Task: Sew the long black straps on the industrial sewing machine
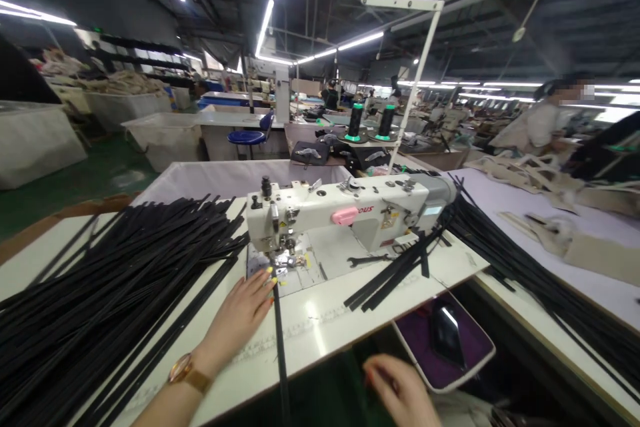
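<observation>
A long black strip (280, 340) runs from the needle area of the white sewing machine (310, 213) across the table and hangs over its front edge. My left hand (246, 310) lies flat, fingers stretched out, its fingertips touching the strip just in front of the presser foot (273, 255). A watch (181, 368) is on that wrist. Below the table edge, my right hand (400, 390) is curled closed, slightly blurred, apart from the strip; nothing shows in its fingers.
A big pile of black strips (150, 267) covers the table's left side. Shorter strips (395, 273) and a wrench (369, 259) lie by the machine. A phone (447, 333) rests in a purple-lined tray (487, 350). More strips (530, 273) lie at right; a person (535, 120) works beyond.
</observation>
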### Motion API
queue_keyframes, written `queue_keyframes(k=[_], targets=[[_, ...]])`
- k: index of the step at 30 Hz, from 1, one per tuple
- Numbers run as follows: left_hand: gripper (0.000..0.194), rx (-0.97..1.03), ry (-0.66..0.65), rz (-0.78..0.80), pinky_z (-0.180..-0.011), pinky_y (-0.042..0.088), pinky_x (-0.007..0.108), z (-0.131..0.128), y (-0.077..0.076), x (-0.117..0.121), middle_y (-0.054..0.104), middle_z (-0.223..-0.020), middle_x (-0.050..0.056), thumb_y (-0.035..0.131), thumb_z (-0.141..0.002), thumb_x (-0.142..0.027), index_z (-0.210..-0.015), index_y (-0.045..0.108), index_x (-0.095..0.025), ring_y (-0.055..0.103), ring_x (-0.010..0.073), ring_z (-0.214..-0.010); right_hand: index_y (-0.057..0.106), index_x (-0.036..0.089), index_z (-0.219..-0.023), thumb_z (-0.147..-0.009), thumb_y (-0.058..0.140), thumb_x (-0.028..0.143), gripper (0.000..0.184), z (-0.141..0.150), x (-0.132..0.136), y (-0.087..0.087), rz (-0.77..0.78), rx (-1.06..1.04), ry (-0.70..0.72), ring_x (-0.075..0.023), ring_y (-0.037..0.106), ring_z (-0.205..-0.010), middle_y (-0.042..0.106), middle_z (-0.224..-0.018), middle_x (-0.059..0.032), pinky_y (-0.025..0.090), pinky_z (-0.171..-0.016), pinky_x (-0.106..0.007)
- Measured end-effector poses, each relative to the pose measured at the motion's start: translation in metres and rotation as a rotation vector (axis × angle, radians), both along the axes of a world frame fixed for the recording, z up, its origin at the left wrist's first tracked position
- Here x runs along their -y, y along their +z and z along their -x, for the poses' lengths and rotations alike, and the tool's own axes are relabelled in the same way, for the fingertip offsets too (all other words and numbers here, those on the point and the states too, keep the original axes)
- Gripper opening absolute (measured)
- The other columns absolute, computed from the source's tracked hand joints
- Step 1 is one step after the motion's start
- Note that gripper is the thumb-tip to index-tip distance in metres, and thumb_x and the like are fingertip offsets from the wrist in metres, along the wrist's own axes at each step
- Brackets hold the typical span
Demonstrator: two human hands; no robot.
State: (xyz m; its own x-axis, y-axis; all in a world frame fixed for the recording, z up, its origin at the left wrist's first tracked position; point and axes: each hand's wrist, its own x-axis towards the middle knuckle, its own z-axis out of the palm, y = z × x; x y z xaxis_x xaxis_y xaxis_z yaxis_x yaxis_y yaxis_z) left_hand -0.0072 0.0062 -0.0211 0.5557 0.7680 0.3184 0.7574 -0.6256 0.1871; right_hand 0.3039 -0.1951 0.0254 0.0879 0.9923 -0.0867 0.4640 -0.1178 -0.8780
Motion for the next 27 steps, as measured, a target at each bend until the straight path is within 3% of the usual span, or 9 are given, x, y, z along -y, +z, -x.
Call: queue_keyframes(k=[1,4,7,9,13,16,20,24,27], targets=[[0.043,-0.005,-0.007,-0.008,-0.11,0.037,0.055,0.001,-0.003,-0.002,0.048,-0.145,0.007,0.042,-0.097,-0.041,-0.133,0.055,-0.023,0.042,0.0289,-0.136,0.068,0.019,-0.096,-0.09,0.053,0.037,0.024,-0.022,-0.013,0.003,-0.043,0.075,-0.066,-0.0231,0.064,-0.095,0.071,-0.1,-0.0099,0.049,-0.089,-0.038],[0.045,-0.011,-0.036,-0.048,-0.109,0.039,0.055,0.006,-0.015,-0.008,0.05,-0.143,0.009,0.045,-0.095,-0.047,-0.131,0.058,-0.022,0.044,0.0309,-0.134,0.064,0.02,-0.107,-0.095,0.042,0.031,0.028,-0.083,-0.046,0.022,-0.178,0.619,-0.158,-0.0213,0.064,-0.099,0.07,-0.108,-0.0089,0.05,-0.089,-0.033],[0.047,-0.011,-0.07,-0.09,-0.108,0.04,0.054,0.01,-0.025,-0.014,0.051,-0.143,0.009,0.046,-0.093,-0.049,-0.13,0.058,-0.023,0.046,0.0318,-0.133,0.059,0.02,-0.118,-0.097,0.035,0.025,0.032,-0.122,-0.069,0.042,-0.068,1.066,-0.156,-0.0212,0.067,-0.096,0.066,-0.117,-0.0086,0.053,-0.077,-0.029],[0.047,-0.02,-0.076,-0.108,-0.108,0.04,0.054,0.012,-0.03,-0.017,0.05,-0.143,0.008,0.046,-0.093,-0.048,-0.132,0.057,-0.024,0.046,0.0314,-0.132,0.055,0.021,-0.123,-0.096,0.033,0.019,0.035,-0.134,-0.08,0.049,-0.022,1.179,-0.117,-0.0207,0.068,-0.093,0.063,-0.123,-0.0087,0.053,-0.073,-0.029],[0.047,-0.04,-0.068,-0.121,-0.107,0.04,0.054,0.013,-0.033,-0.019,0.051,-0.143,0.009,0.045,-0.093,-0.048,-0.131,0.058,-0.023,0.046,0.0314,-0.132,0.05,0.025,-0.13,-0.094,0.038,0.012,0.041,-0.131,-0.098,0.045,-0.034,1.216,0.058,-0.0178,0.068,-0.093,0.06,-0.129,-0.0066,0.051,-0.077,-0.026],[0.047,-0.039,-0.064,-0.113,-0.107,0.04,0.055,0.011,-0.031,-0.019,0.05,-0.143,0.009,0.045,-0.093,-0.048,-0.131,0.058,-0.022,0.046,0.0318,-0.132,0.056,0.022,-0.122,-0.095,0.039,0.015,0.033,-0.125,-0.107,0.04,-0.038,1.246,0.15,-0.0186,0.068,-0.089,0.064,-0.119,-0.0079,0.051,-0.075,-0.026],[0.046,-0.04,-0.044,-0.091,-0.107,0.041,0.054,0.006,-0.023,-0.014,0.05,-0.143,0.009,0.044,-0.095,-0.046,-0.132,0.057,-0.022,0.046,0.031,-0.132,0.061,0.018,-0.109,-0.094,0.04,0.015,0.026,-0.126,-0.111,0.043,-0.045,1.27,0.171,-0.0199,0.068,-0.087,0.065,-0.112,-0.0103,0.052,-0.074,-0.028],[0.043,-0.022,-0.024,-0.069,-0.107,0.041,0.053,0.002,-0.008,-0.006,0.051,-0.143,0.009,0.043,-0.096,-0.043,-0.131,0.057,-0.022,0.046,0.03,-0.133,0.057,0.017,-0.118,-0.09,0.036,0.007,0.036,-0.128,-0.11,0.043,-0.091,1.255,0.157,-0.0218,0.068,-0.097,0.061,-0.128,-0.013,0.053,-0.078,-0.03],[0.04,-0.004,-0.004,-0.057,-0.109,0.04,0.053,-0.002,0.002,0.0,0.051,-0.143,0.008,0.042,-0.097,-0.038,-0.131,0.057,-0.023,0.045,0.029,-0.133,0.052,0.017,-0.126,-0.088,0.032,0.004,0.044,-0.105,-0.106,0.039,-0.176,1.156,0.148,-0.0233,0.065,-0.107,0.058,-0.135,-0.014,0.053,-0.086,-0.033]])
